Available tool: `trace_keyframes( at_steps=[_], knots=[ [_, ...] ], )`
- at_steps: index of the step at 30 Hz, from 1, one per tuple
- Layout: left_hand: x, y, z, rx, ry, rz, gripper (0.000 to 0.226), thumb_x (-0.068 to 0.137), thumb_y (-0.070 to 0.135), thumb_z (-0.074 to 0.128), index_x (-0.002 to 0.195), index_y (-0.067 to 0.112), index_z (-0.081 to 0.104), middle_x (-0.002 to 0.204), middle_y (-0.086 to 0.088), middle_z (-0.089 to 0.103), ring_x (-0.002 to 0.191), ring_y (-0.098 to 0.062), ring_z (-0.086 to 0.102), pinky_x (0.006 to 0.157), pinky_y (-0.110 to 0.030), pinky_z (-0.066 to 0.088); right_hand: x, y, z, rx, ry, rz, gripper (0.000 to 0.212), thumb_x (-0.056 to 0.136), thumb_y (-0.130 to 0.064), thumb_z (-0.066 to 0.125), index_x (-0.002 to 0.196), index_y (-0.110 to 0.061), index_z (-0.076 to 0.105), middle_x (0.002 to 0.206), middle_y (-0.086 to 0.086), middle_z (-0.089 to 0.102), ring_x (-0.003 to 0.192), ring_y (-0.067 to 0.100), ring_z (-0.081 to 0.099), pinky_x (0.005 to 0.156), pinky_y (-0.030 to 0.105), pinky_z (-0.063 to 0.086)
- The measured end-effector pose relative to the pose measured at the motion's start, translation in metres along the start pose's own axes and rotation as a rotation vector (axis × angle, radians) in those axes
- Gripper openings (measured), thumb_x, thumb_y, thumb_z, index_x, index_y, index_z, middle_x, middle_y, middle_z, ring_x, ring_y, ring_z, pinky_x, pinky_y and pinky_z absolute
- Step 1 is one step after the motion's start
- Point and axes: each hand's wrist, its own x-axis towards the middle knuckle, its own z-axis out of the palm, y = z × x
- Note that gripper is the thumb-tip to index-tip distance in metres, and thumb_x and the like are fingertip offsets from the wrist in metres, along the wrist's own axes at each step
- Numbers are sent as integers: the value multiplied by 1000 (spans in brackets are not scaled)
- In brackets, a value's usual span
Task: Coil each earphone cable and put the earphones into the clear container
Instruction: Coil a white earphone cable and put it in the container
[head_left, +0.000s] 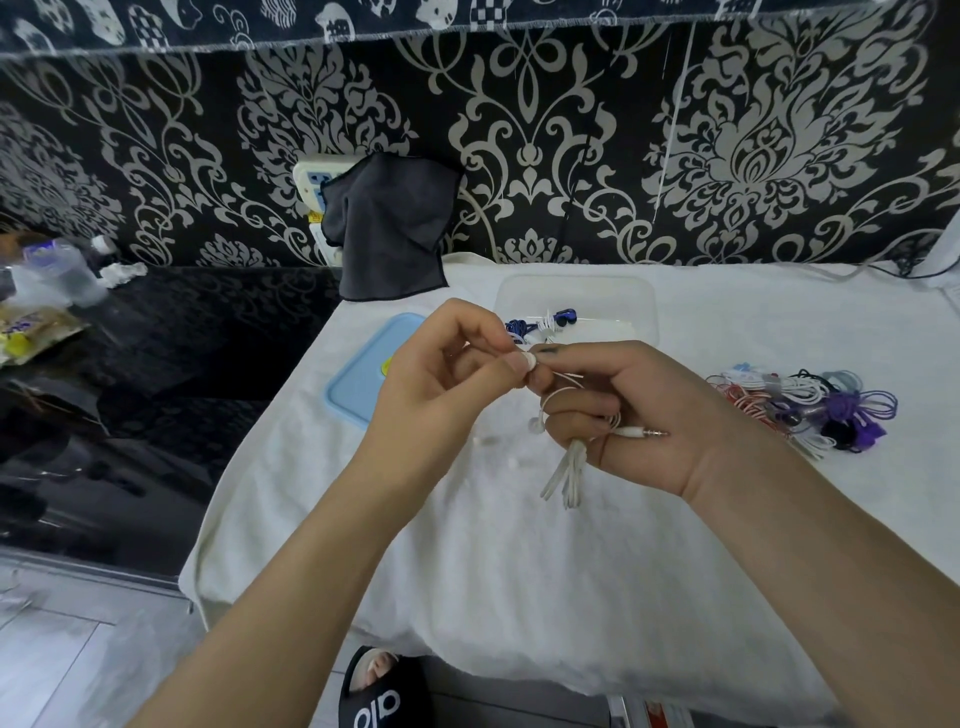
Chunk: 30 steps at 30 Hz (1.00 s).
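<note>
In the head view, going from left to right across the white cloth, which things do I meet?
Blue lid → left hand → right hand holding the white earphone cable → pile of tangled earphones.

A single head-worn camera looks forward and down from close above both hands, the left hand (441, 384) and right hand (639, 415), over a white-covered table (519, 561) (wide-angle, edges bowed), facing a patterned wall (571, 130) just behind it
</note>
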Motion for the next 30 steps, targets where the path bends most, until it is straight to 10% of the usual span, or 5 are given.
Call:
trace_keyframes(
  at_steps=[8, 30],
  knots=[
    [5, -1, -5, -235, -73, -159, 8, 86, 5, 64, 91, 9, 59, 78, -6, 68, 78, -20, 68, 91, -33, 55, -2, 0, 1, 68, 8, 25, 34, 83, -4, 65, 114, -7, 52, 72, 6, 60, 36, 5, 26, 40, 15, 21],
    [0, 4, -2, 39, 21, 34, 14, 94, 8, 51, 94, 8, 65, 81, -2, 71, 81, -21, 67, 84, -34, 55, -4, 0, 4, 43, -11, 41, 20, 87, -6, 64, 107, -4, 61, 75, 3, 62, 39, 6, 21, 42, 15, 20]
  ],
)
